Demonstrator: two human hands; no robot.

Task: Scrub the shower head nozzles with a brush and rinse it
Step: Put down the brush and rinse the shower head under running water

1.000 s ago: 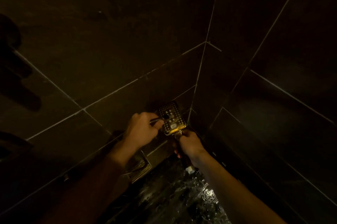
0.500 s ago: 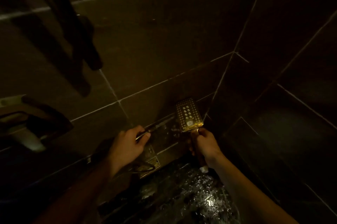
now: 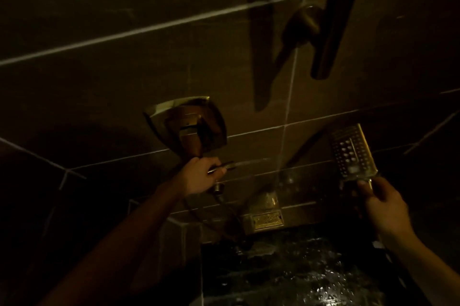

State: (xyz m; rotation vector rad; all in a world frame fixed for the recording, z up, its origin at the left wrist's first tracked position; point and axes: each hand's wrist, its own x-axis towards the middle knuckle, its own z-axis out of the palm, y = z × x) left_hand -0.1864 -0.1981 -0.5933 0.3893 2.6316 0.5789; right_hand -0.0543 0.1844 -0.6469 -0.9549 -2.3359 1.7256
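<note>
Head view, shower head (image 3: 351, 153) in right hand (image 3: 384, 206)

Dark shower floor (image 3: 286, 265): wet, glistening all over.

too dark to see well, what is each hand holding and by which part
The right hand grips the shower head by its handle; the left hand grips the brush by its thin handle.

The person is holding both bare forearms stretched forward and upward. The left hand (image 3: 201, 176) is curling its fingers round the brush (image 3: 225, 167). The right hand (image 3: 384, 203) is gripping the shower head (image 3: 351, 153) by its handle.
</note>
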